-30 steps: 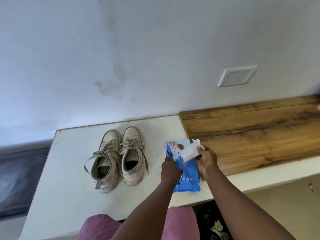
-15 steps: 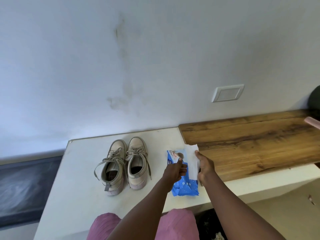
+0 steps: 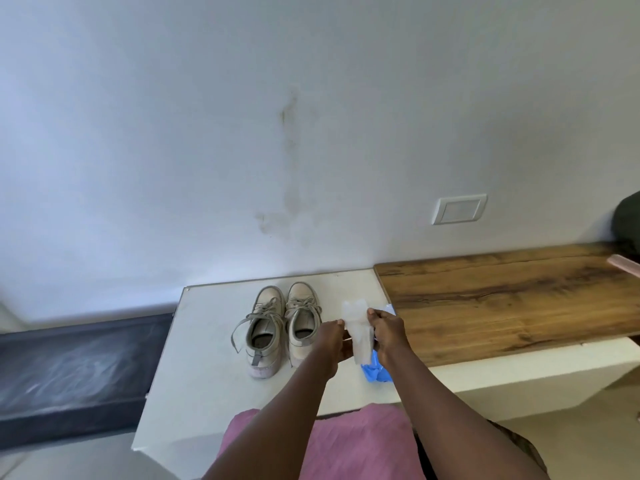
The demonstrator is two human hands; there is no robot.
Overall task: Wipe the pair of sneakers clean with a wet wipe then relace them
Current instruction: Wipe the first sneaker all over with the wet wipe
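Free of its pack now, the wet wipe [image 3: 356, 332] hangs as a long white strip between my two hands, where a second ago it was only half drawn out with my left hand [image 3: 330, 342] pressing the pack down; that hand has since come up off the pack and pinches the wipe's left edge, while my right hand [image 3: 388, 329] pinches the right edge near the top, so both are clamped on it. By my reckoning the fetching step is done and what remains is to open the wipe out and start on the first shoe.

It sits just right of centre in the lower half of the frame, raised above the counter, still folded lengthwise and a little crumpled at its upper end; the blue pack [image 3: 375, 370] lies under it, mostly hidden, with only a corner showing below my right wrist.

Just left of my hands stand the sneakers [image 3: 284, 323], side by side and touching, toes to the wall; they are pale beige with greyish laces threaded but slack, one loop trailing out to the left, and the near sole looks grubby; neither has been wiped yet, I judge.

All this rests on a white counter [image 3: 207, 358]; a wooden board [image 3: 502, 299] adjoins it at right; a switch plate [image 3: 459, 209] is on the stained wall above.
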